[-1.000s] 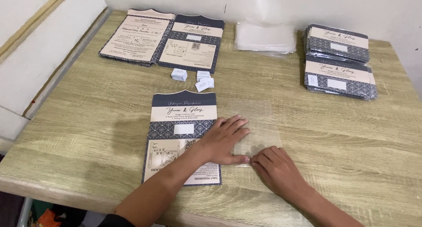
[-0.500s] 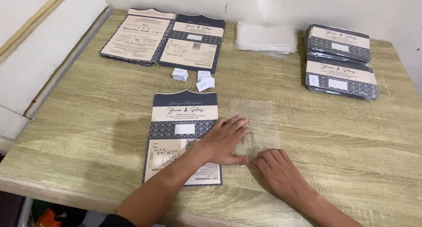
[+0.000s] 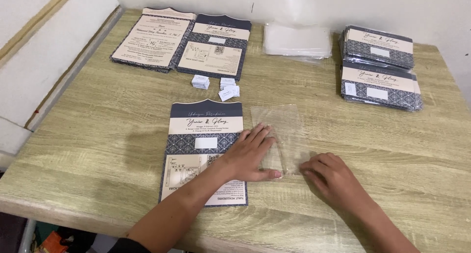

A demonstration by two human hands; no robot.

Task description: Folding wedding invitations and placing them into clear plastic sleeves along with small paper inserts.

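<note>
Sleeve (image 3: pixel 280 135) runs lengthwise away from me, left hand (image 3: pixel 248 154) flat pinning its near-left edge beside card (image 3: pixel 205 150), right hand (image 3: pixel 329 174) loosely curled at its near-right corner, gripping nothing.

Table (image 3: pixel 98 135): under everything.
Near centre: card (image 3: pixel 205 140) flat, clear sleeve (image 3: pixel 282 130) just right of it.
Left hand (image 3: pixel 248 155): on the card's right edge, fingers reaching onto the sleeve.
Right hand (image 3: pixel 333 177): right of the sleeve's near end, fingertips at its corner.
Behind the card: small labels (image 3: pixel 216 84) in little piles.
Far left: two opened cards (image 3: pixel 184 42) side by side.
Far centre: stack of sleeves (image 3: pixel 297 39).
Far right: two piles of packed cards (image 3: pixel 380 66), one behind the other.
</note>
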